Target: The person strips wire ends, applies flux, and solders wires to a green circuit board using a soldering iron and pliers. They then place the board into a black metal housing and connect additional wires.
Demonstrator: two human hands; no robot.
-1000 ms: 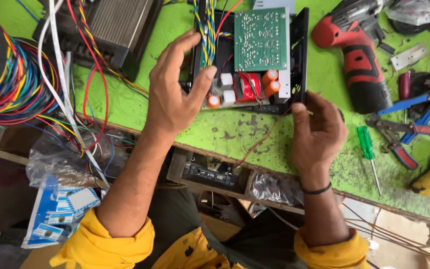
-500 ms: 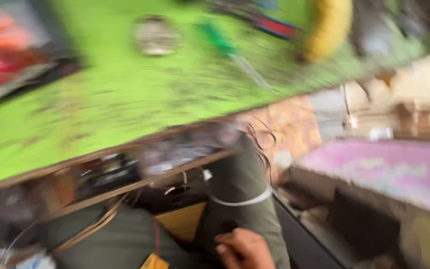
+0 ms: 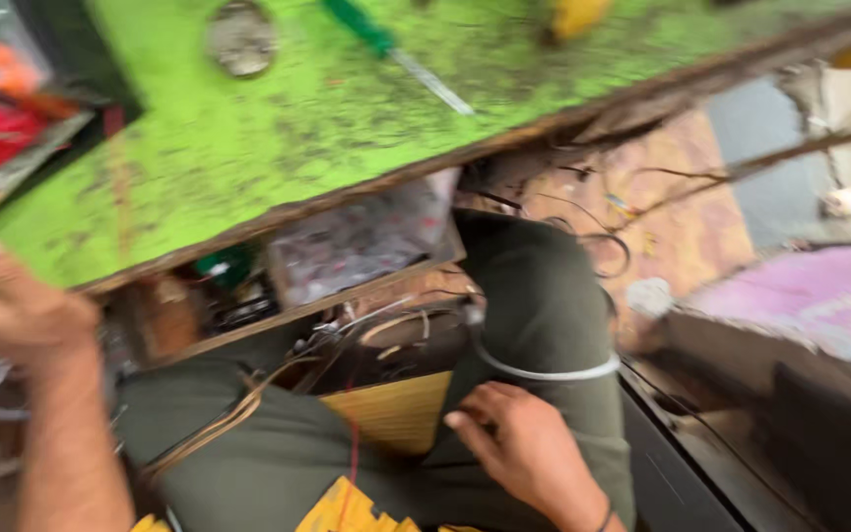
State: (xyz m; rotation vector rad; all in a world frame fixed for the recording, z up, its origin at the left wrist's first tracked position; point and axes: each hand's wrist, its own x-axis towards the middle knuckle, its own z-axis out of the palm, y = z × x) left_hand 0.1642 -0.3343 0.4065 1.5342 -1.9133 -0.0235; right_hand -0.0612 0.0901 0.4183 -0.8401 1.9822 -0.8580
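Note:
My view is tilted and blurred, looking down at my lap under a green workbench [image 3: 278, 138]. My right hand [image 3: 529, 448] rests low on my grey-green trouser leg [image 3: 534, 296], fingers loosely curled, holding nothing. A white wire [image 3: 544, 372] loops over that leg just above the hand. My left hand [image 3: 17, 310] is at the left edge in front of the bench edge, fingers spread, empty as far as the blur shows. A black box with red and orange electronic parts [image 3: 12, 118] sits at the bench's upper left.
A green-handled screwdriver [image 3: 396, 49] and a round metal disc [image 3: 241, 37] lie on the bench. A shelf under the bench holds plastic bags of parts [image 3: 357, 241]. Loose wires hang by my knees. A purple surface [image 3: 800, 300] lies to the right.
The view has swung from the benchtop down to my lap. Both hands have left the electronics box; the right hand has dropped onto my thigh.

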